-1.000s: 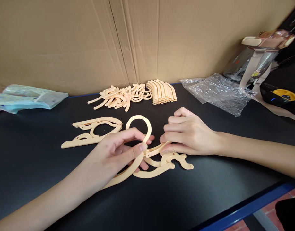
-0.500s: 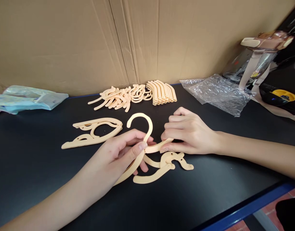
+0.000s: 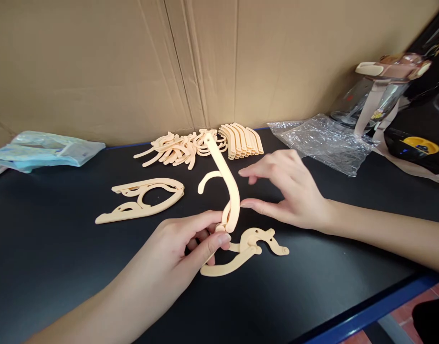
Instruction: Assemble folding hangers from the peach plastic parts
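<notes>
Over the table (image 3: 312, 286), the left hand (image 3: 172, 248) pinches a hanger (image 3: 227, 179), the right hand (image 3: 291, 193) spread.

Left forearm (image 3: 122, 306): bare, it slants from our bottom edge, left of the middle, up toward the centre of the frame.
Left hand (image 3: 190, 243): just below centre, we have it in a pinch, left thumb (image 3: 210, 247) nearer us, the other fingers partly hidden.
Right forearm (image 3: 384, 231): bare, it enters at our right edge, rising slightly leftward.
Right hand (image 3: 291, 191): right of centre, we hold it spread, right thumb (image 3: 262, 205) below, pointing left.
</notes>
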### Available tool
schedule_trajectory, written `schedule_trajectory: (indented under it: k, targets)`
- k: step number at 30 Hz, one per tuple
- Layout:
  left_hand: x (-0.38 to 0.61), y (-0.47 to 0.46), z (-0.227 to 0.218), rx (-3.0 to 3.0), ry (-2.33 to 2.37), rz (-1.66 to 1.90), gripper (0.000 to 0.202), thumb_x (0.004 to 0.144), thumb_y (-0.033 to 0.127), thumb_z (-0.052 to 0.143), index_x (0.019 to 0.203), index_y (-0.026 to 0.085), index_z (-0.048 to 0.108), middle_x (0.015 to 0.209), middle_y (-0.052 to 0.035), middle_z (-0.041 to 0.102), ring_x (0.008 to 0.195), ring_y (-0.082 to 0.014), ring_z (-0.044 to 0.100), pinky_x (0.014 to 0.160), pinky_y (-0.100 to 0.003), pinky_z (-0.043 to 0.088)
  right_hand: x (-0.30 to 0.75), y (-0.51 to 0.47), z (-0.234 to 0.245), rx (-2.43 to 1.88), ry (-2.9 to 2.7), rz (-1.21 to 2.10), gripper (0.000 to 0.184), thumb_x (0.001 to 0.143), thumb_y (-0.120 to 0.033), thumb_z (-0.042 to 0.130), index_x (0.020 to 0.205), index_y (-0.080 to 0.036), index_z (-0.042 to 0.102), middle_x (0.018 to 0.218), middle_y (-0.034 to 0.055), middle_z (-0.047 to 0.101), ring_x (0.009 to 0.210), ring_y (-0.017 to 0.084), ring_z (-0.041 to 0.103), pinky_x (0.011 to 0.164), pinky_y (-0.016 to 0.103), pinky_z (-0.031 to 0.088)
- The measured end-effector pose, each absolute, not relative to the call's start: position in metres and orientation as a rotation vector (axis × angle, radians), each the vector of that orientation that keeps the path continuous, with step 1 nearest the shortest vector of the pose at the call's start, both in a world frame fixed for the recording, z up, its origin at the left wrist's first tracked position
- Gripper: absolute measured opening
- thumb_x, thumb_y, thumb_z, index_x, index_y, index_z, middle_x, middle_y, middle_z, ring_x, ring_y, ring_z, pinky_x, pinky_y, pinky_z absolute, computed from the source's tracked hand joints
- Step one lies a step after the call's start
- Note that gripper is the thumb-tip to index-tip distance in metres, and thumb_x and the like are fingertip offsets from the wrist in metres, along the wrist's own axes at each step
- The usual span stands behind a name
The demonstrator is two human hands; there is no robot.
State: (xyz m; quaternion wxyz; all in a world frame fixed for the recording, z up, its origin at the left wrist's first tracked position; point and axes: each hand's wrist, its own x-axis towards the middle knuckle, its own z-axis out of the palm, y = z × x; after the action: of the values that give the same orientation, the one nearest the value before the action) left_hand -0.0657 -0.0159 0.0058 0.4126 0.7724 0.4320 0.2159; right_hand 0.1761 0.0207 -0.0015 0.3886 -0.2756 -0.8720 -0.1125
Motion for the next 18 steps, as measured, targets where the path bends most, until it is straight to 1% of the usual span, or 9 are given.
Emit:
schedule_trajectory:
  k: [2, 4, 7, 9, 11, 12, 13, 15, 18]
  targets:
    - [-0.065, -0.017, 0.006, 1.973, 1.088, 0.527, 0.026, 0.097, 0.036, 0.050, 0.079, 0.024, 0.064, 0.072, 0.0048, 0.073, 0.051, -0.0096, 0.060, 0.048, -0.018, 0.044, 0.176, 0.022, -0.003, -0.600, -2.317, -0.211, 0.029, 0.101, -0.032, 0.054, 0.124, -0.014, 0.058, 0.089, 0.0041, 0.068, 0.082, 0.018, 0.060, 0.080, 0.035, 0.044]
    - [-0.065, -0.019, 0.006, 2.017, 1.078, 0.524, 0.025, 0.098, 0.035, 0.049, 0.082, 0.024, 0.065, 0.072, 0.0059, 0.072, 0.052, -0.0094, 0.061, 0.049, -0.017, 0.045, 0.175, 0.022, -0.004, -0.504, -2.416, -0.224, 0.029, 0.104, -0.028, 0.046, 0.127, -0.015, 0.058, 0.094, 0.0059, 0.069, 0.085, 0.018, 0.059, 0.079, 0.035, 0.044]
    - [-0.065, -0.020, 0.007, 2.127, 1.056, 0.564, 0.020, 0.099, 0.032, 0.050, 0.090, 0.027, 0.067, 0.072, 0.0082, 0.070, 0.053, -0.0078, 0.061, 0.052, -0.016, 0.046, 0.173, 0.020, -0.003, -0.467, -2.488, -0.243, 0.033, 0.105, -0.038, 0.043, 0.117, -0.017, 0.065, 0.095, 0.0072, 0.068, 0.085, 0.019, 0.057, 0.078, 0.034, 0.043]
    - [-0.065, -0.021, 0.006, 2.214, 1.040, 0.610, 0.015, 0.099, 0.033, 0.053, 0.105, 0.030, 0.066, 0.075, 0.0094, 0.069, 0.055, -0.0069, 0.060, 0.053, -0.014, 0.047, 0.172, 0.019, -0.002, -0.501, -2.465, -0.222, 0.038, 0.104, -0.046, 0.043, 0.110, -0.016, 0.066, 0.091, 0.0070, 0.067, 0.082, 0.019, 0.055, 0.077, 0.034, 0.042]
    - [-0.068, -0.021, 0.003, 2.290, 1.030, 0.641, 0.030, 0.099, 0.036, 0.057, 0.128, 0.035, 0.057, 0.078, 0.0102, 0.066, 0.057, -0.0068, 0.060, 0.055, -0.014, 0.047, 0.173, 0.020, -0.002, -0.562, -2.414, -0.202, 0.042, 0.102, -0.051, 0.044, 0.104, -0.015, 0.066, 0.088, 0.0066, 0.066, 0.079, 0.019, 0.054, 0.075, 0.034, 0.040]
    - [-0.069, -0.021, 0.002, 2.319, 1.032, 0.648, 0.038, 0.098, 0.037, 0.058, 0.136, 0.037, 0.051, 0.080, 0.0103, 0.065, 0.059, -0.0071, 0.062, 0.057, -0.015, 0.048, 0.174, 0.021, -0.002, -0.605, -2.390, -0.185, 0.043, 0.102, -0.052, 0.045, 0.101, -0.015, 0.065, 0.087, 0.0065, 0.065, 0.080, 0.019, 0.054, 0.075, 0.034, 0.039]
    - [-0.071, -0.021, 0.000, 2.349, 1.034, 0.651, 0.041, 0.098, 0.037, 0.059, 0.138, 0.038, 0.048, 0.083, 0.0100, 0.065, 0.063, -0.0075, 0.064, 0.060, -0.016, 0.050, 0.175, 0.023, -0.003, -0.657, -2.368, -0.164, 0.043, 0.101, -0.053, 0.045, 0.099, -0.015, 0.063, 0.087, 0.0063, 0.066, 0.080, 0.019, 0.055, 0.075, 0.034, 0.039]
    - [-0.073, -0.018, -0.002, 2.430, 1.048, 0.668, 0.033, 0.100, 0.036, 0.056, 0.132, 0.036, 0.052, 0.092, 0.0080, 0.067, 0.073, -0.0092, 0.067, 0.065, -0.018, 0.051, 0.179, 0.027, -0.005, -0.778, -2.334, -0.125, 0.044, 0.099, -0.057, 0.048, 0.095, -0.016, 0.061, 0.089, 0.0061, 0.066, 0.082, 0.020, 0.057, 0.075, 0.034, 0.037]
    - [-0.075, -0.013, -0.003, 2.597, 1.063, 0.710, 0.017, 0.101, 0.027, 0.053, 0.116, 0.027, 0.061, 0.098, 0.0034, 0.068, 0.085, -0.0134, 0.066, 0.071, -0.023, 0.050, 0.184, 0.035, -0.007, -0.914, -2.339, -0.083, 0.052, 0.092, -0.069, 0.052, 0.093, -0.017, 0.058, 0.092, 0.0059, 0.066, 0.085, 0.021, 0.059, 0.077, 0.034, 0.037]
